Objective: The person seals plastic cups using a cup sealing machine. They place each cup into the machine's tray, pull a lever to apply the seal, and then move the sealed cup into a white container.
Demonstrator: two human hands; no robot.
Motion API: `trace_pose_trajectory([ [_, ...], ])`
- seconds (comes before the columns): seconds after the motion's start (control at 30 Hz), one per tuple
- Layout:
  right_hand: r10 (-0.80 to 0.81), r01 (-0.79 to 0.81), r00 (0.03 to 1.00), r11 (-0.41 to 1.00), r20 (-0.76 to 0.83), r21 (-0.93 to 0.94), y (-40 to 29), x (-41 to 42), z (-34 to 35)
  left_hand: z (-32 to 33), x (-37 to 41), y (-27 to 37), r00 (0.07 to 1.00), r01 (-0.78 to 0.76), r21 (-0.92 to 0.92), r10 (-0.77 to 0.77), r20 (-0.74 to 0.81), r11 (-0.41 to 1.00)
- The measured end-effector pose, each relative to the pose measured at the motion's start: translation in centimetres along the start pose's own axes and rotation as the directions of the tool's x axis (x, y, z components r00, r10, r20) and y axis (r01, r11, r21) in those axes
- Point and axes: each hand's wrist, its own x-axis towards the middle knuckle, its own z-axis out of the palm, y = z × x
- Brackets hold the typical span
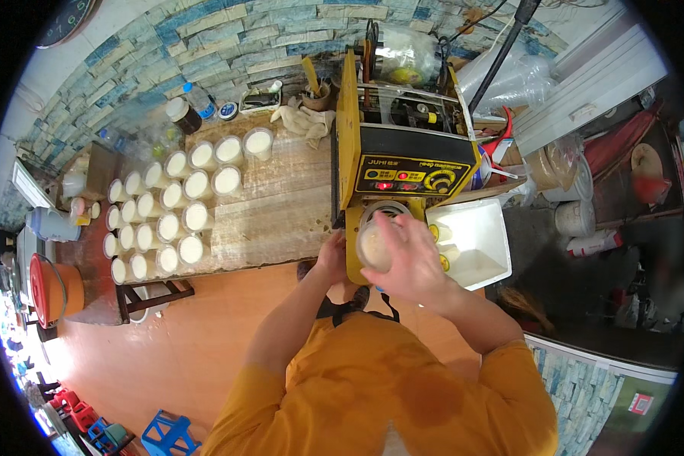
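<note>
My right hand (413,259) has its fingers around a clear plastic cup (374,248) with pale contents. The cup is just in front of the round metal cup holder (385,206) of a yellow and black cup sealing machine (413,151); whether they touch is unclear. Red lights glow on the machine's front panel. Low by the left side of the machine's base is my left hand (333,256), partly hidden, so its grip does not show. Rows of open plastic cups (196,216) with white contents stand on the wooden table (273,225) to the left.
Right of the machine, a white foam box (484,245) holds cups with yellow-green tops (443,261). Behind the table's cups are a dark jar (182,117), a water bottle (200,102) and cloth gloves (305,121). An orange bucket (57,289) stands far left; a blue stool (168,434) is on the floor.
</note>
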Motion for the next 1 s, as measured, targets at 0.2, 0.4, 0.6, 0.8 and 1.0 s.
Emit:
trace_pose_trajectory([
  [0.2,0.096,-0.106,0.983,0.993,-0.153,-0.054,5.2,-0.9,3.9,3.6,2.8,1.7,0.991,0.002,-0.016,0.0,0.137,1.0],
  [0.4,0.195,-0.201,0.975,0.978,-0.105,-0.052,8.2,-1.7,9.2,3.2,4.1,2.5,0.997,-0.029,0.001,0.029,0.066,1.0],
  [0.6,0.173,-0.186,0.981,0.962,-0.084,-0.2,7.9,-1.9,9.7,4.3,3.9,2.5,0.987,0.003,0.071,0.008,-0.158,0.997],
  [0.8,0.176,-0.203,0.964,0.972,-0.197,-0.122,9.3,-4.6,6.8,-0.5,3.6,0.4,0.959,0.101,0.182,-0.047,-0.279,0.978],
  [1.0,0.781,-0.842,0.518,0.537,0.35,0.048,11.5,-11.3,6.9,-1.1,-3.3,-1.5,0.962,0.233,0.874,-0.233,-0.143,0.426],
])
